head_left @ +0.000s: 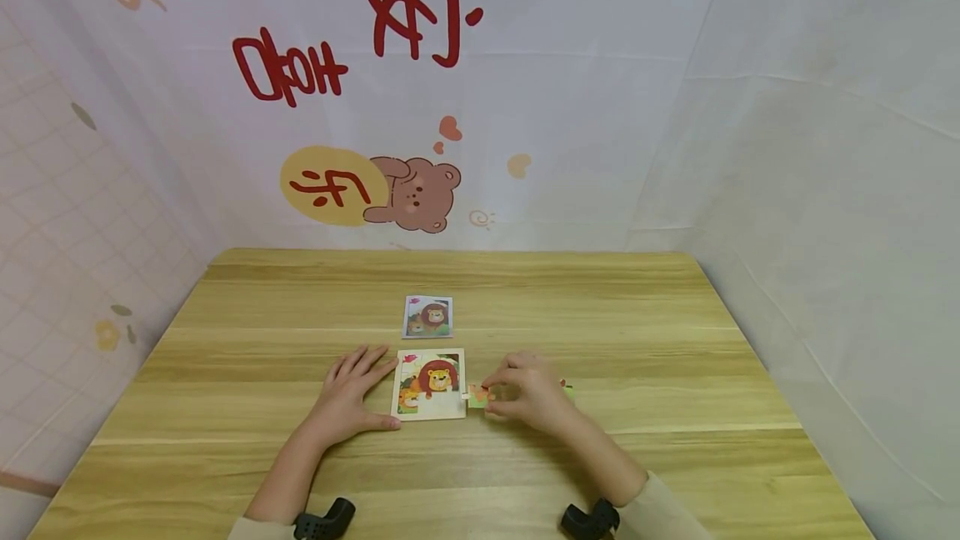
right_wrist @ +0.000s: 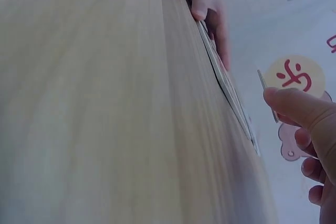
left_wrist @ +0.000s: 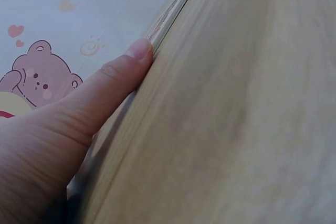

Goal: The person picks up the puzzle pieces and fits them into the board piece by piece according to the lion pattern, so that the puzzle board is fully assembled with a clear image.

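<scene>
A square jigsaw puzzle board (head_left: 431,417) with a pale frame lies flat on the table. Its picture shows a lion, and a bare pale area shows at the lower right. My left hand (head_left: 348,394) rests at the board's left side, fingers extended. In the left wrist view the thumb (left_wrist: 118,77) touches the board's edge (left_wrist: 170,17). Just past the board's right edge, my right hand (head_left: 528,394) pinches a green and orange puzzle piece (head_left: 477,397) between thumb and fingers. The right wrist view shows this piece (right_wrist: 261,80) edge-on, raised off the tabletop.
A small card (head_left: 427,317) with the same lion picture lies behind the board. More green puzzle pieces (head_left: 569,391) show partly behind my right hand. The wooden table (head_left: 600,298) meets a white printed cloth (head_left: 585,148) at the back and sides.
</scene>
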Tool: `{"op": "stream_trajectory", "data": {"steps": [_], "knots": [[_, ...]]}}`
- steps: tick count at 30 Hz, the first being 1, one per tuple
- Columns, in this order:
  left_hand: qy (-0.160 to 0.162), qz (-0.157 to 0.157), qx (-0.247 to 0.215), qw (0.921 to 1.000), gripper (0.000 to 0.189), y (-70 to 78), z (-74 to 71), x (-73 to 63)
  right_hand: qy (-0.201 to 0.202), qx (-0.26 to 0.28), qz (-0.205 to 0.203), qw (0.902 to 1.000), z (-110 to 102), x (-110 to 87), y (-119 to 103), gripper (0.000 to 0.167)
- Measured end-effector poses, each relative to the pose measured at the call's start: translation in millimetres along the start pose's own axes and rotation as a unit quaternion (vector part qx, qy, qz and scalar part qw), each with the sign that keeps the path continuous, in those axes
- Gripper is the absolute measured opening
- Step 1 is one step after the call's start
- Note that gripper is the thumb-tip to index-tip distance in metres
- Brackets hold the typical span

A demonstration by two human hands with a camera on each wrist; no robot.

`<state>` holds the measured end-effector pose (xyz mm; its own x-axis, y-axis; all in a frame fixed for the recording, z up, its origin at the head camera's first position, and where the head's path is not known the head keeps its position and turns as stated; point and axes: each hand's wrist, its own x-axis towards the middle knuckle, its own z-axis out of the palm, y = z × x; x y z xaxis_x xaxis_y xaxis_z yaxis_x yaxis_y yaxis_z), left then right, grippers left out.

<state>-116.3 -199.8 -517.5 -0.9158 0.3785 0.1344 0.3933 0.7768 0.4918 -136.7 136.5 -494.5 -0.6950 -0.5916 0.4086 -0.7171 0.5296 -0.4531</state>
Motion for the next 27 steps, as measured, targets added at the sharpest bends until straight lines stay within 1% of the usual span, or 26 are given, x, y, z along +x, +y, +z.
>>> {"op": "stream_trajectory", "data": {"steps": [6, 11, 17, 23, 27], "knots": [[-0.001, -0.002, 0.004, 1.0, 0.102, 0.1, 0.5, -0.1, -0.015, 0.001, 0.005, 0.9999, 13, 13.2, -12, 0.025], [-0.001, -0.001, 0.008, 1.0, 0.102, -0.3, 0.7, 0.1, -0.02, -0.008, 0.0, 0.9998, 26, 23.0, -18, 0.024], [0.003, 0.001, 0.006, 1.0, 0.101, -0.5, 0.1, 0.0, -0.04, -0.005, 0.008, 0.9991, 38, 31.4, -23, 0.024], [0.001, 0.0, 0.006, 1.0, 0.1, 0.4, 0.1, -0.1, -0.051, -0.014, 0.005, 0.9986, 45, 39.2, -26, 0.024], [0.001, 0.0, 0.005, 1.0, 0.1, 0.4, 0.2, -0.2, -0.062, -0.013, 0.011, 0.9979, 47, 42.8, -27, 0.025]]}}
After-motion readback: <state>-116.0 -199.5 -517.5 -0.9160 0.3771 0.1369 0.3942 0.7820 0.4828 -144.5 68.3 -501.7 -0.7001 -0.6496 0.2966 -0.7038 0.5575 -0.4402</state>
